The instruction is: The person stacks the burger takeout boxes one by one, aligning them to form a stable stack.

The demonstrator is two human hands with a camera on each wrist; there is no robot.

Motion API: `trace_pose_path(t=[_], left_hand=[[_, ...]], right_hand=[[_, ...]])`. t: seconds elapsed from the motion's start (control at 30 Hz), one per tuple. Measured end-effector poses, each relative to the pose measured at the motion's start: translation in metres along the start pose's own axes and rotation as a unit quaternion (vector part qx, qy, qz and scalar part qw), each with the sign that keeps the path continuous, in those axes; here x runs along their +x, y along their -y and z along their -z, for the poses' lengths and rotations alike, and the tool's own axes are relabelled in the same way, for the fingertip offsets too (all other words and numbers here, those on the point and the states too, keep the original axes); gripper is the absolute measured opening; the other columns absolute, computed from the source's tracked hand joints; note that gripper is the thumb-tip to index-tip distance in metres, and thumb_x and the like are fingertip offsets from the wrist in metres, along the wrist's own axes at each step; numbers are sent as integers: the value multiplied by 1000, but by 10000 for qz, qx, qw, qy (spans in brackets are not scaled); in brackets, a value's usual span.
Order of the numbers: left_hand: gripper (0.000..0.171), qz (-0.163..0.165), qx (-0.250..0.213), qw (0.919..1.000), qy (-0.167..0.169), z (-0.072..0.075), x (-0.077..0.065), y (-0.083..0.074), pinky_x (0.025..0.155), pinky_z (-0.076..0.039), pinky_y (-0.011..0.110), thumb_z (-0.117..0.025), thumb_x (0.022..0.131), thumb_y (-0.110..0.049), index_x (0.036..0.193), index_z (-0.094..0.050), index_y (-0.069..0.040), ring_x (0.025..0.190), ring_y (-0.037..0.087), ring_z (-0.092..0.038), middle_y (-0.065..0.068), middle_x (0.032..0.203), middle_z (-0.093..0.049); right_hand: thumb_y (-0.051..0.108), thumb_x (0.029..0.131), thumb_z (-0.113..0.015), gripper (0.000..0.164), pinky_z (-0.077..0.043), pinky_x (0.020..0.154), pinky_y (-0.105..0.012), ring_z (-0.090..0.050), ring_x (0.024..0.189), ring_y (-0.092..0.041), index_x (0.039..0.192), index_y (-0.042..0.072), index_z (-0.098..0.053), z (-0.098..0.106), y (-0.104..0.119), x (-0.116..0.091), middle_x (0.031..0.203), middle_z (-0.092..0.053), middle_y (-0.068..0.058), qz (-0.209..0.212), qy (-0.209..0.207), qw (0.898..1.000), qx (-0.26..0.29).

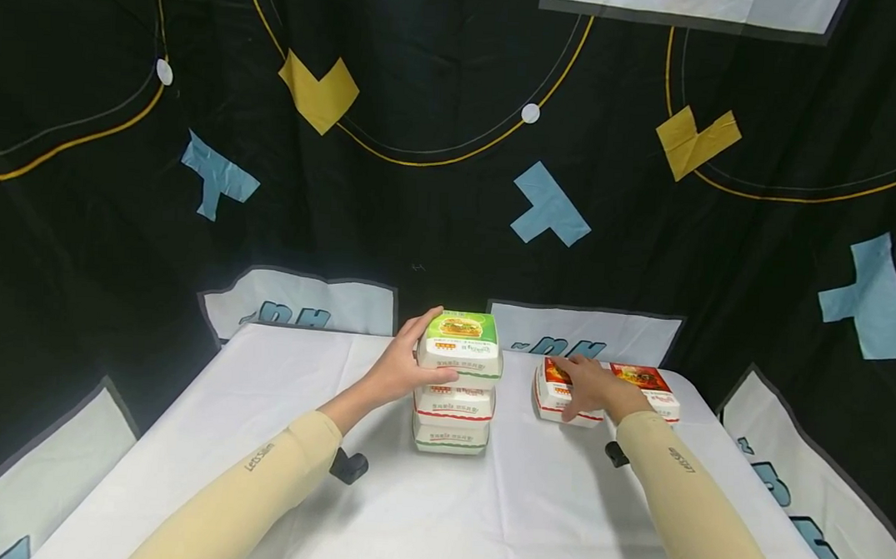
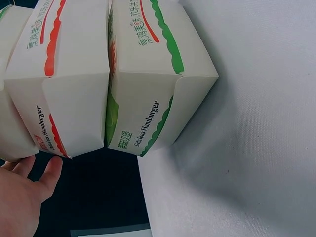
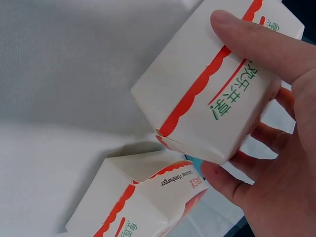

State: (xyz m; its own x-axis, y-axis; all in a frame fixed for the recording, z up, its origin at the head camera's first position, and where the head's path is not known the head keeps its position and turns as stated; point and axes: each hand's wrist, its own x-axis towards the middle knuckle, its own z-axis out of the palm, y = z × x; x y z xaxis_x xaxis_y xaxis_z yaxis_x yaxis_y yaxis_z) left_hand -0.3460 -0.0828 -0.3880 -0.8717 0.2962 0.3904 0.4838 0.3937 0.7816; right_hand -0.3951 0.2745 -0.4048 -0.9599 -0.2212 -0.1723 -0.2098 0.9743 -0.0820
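Note:
A stack of three hamburger boxes stands mid-table. My left hand [image 1: 393, 367] holds the green-topped box [image 1: 460, 351] at the top, thumb across its front and fingers along its left side. Below it are a red-trimmed box [image 1: 453, 403] and a green-trimmed box [image 1: 450, 437]; the left wrist view shows their printed sides and the left fingers [image 2: 49, 175] at the upper ones. To the right, my right hand [image 1: 595, 388] grips a red-topped box [image 3: 197, 94], thumb on its front and fingers behind it. Another red-topped box [image 1: 645, 378] sits just right of it.
A white cloth covers the table [image 1: 422, 520]. Behind it hangs a black curtain [image 1: 420, 228] with blue and yellow tape pieces and looping cords. White printed sheets [image 1: 319, 301] stand along the table's back edge. A dark strap piece [image 1: 349, 467] shows at the left wrist.

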Motion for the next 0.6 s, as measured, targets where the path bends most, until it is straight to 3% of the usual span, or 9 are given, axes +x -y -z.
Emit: trace_pose_path(t=[0.23,0.47,0.6], left_hand=[[98,-2,47,10000,18,1,1,-2,88,-47,40,-78,62,-56,140,-19,-49,118,18,-41,-5,140,-31],[101,-2,21,10000,16,0,0,-1,88,-46,41,-78,62,-56,144,-22,-39,118,18,-42,-5,140,-31],[99,6,14,10000,26,0,-1,0,88,-46,41,-79,63,-52,143,-22,-42,118,18,-42,-5,141,-31]], right_hand=[[42,62,-83,103,-37,89,-66,-28,126,-40,146,33,-23,1,1,-1,145,-28,-13,-89,-32,9999,47],[43,61,-82,102,-37,88,-66,-27,128,-39,145,35,-24,-2,0,0,146,-28,-12,-101,-31,9999,56],[43,62,-82,102,-39,87,-65,-27,127,-40,145,34,-24,-2,0,-2,146,-27,-13,-74,-39,9999,76]])
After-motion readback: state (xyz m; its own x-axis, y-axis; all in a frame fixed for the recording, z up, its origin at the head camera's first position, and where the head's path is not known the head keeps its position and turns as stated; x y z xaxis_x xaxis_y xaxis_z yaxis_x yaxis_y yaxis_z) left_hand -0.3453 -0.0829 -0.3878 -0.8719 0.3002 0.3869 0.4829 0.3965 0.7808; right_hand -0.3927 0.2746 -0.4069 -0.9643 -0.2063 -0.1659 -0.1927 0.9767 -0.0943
